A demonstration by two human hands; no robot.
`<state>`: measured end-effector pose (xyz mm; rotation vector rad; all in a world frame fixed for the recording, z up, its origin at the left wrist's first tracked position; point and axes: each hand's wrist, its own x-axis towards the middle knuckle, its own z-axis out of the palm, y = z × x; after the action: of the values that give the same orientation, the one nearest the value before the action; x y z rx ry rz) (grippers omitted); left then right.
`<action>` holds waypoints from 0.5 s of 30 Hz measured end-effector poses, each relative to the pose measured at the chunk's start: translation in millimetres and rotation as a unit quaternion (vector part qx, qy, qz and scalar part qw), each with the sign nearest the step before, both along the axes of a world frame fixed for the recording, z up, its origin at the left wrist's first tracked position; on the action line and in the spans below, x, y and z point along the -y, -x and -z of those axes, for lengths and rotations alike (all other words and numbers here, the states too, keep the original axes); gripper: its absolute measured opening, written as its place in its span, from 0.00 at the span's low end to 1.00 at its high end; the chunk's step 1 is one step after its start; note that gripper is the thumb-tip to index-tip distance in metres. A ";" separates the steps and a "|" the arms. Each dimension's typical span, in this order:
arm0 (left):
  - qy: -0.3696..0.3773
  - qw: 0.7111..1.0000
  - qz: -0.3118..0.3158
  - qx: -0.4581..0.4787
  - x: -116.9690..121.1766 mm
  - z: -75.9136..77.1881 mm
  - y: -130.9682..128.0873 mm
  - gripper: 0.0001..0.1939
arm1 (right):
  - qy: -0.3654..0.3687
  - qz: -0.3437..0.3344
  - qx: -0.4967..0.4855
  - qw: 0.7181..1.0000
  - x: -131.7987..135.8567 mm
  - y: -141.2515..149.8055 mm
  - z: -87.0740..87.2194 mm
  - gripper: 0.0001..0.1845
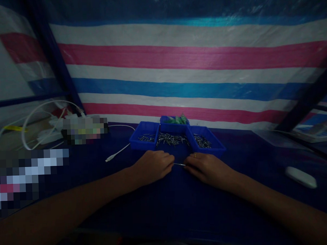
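Between my two hands runs a thin, shiny metal rod, held level just above the dark blue table. My left hand is closed on its left end, fingers curled. At the right end, my right hand pinches it between thumb and fingers; a ring shows on one finger. Both rod ends are hidden in the fingers. Just beyond lies a pile of small metal pins, flanked by a left blue bin and a right blue bin, each holding similar small metal pieces.
Behind the pile stands another blue bin with green items. A white cable lies at left, near tangled white cords. A white rounded case rests at right. A striped plastic sheet hangs behind, between dark blue frame posts.
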<state>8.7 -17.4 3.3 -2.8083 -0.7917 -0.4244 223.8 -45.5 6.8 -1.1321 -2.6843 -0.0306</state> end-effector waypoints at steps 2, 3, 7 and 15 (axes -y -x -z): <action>0.004 1.000 0.018 0.008 0.6 -1.1 0.2 0.07 | 0.003 -0.001 -0.002 1.000 0.1 0.2 -0.8 0.07; 0.006 0.999 0.030 0.014 1.2 -1.8 0.3 0.07 | 0.005 -0.002 -0.002 1.000 0.2 0.4 -1.3 0.07; 0.008 0.996 0.073 0.053 4.4 -3.8 0.6 0.09 | 0.008 -0.015 -0.001 1.000 1.0 1.7 -1.9 0.09; 0.012 0.991 0.124 0.046 1.5 1.3 1.5 0.11 | -0.006 -0.045 -0.007 0.999 4.8 4.4 0.4 0.10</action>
<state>7.2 -18.9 2.0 -2.9387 -0.4657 -0.5895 219.4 -50.4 6.3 -1.0024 -2.7158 -0.0243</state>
